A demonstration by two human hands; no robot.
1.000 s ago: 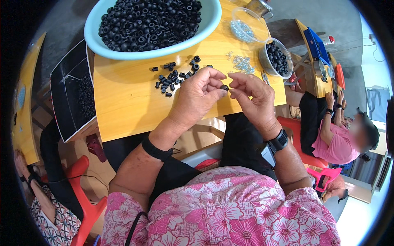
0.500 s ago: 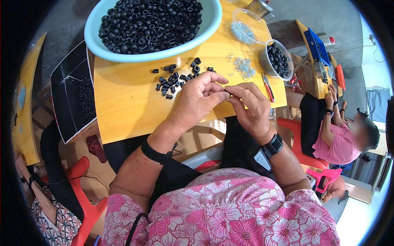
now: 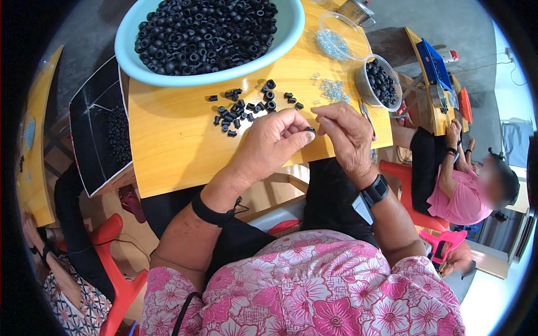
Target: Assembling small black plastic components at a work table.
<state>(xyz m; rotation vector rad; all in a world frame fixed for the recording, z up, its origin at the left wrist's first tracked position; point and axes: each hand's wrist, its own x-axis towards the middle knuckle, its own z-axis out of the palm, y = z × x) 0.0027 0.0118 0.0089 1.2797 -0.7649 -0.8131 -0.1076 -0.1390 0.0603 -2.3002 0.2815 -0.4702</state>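
Close above the front of the yellow table (image 3: pixel 185 151), my left hand (image 3: pixel 274 137) is closed, pinching a small black rubber piece (image 3: pixel 310 129) between thumb and fingertips. Just to its right is my right hand (image 3: pixel 348 137), a small gap between the two. Its thumb and forefinger are drawn together; whether a tiny thing sits between them I cannot make out. Loose black rubber pieces (image 3: pixel 227 117) lie left of and beyond my left hand. Beyond my right hand is a scatter of small clear bluish pieces (image 3: pixel 334 91).
A light blue basin (image 3: pixel 210 77) heaped with black pieces takes up the far side. At the right stand a clear tub (image 3: pixel 397 84) of black pieces and a clear container (image 3: pixel 342 39) of bluish bits. A red-handled tool (image 3: pixel 367 119) lies nearby. Other people sit left and right.
My hands, which met at the fingertips, have come apart, the right one shifting slightly right. The black piece stays in my left hand.
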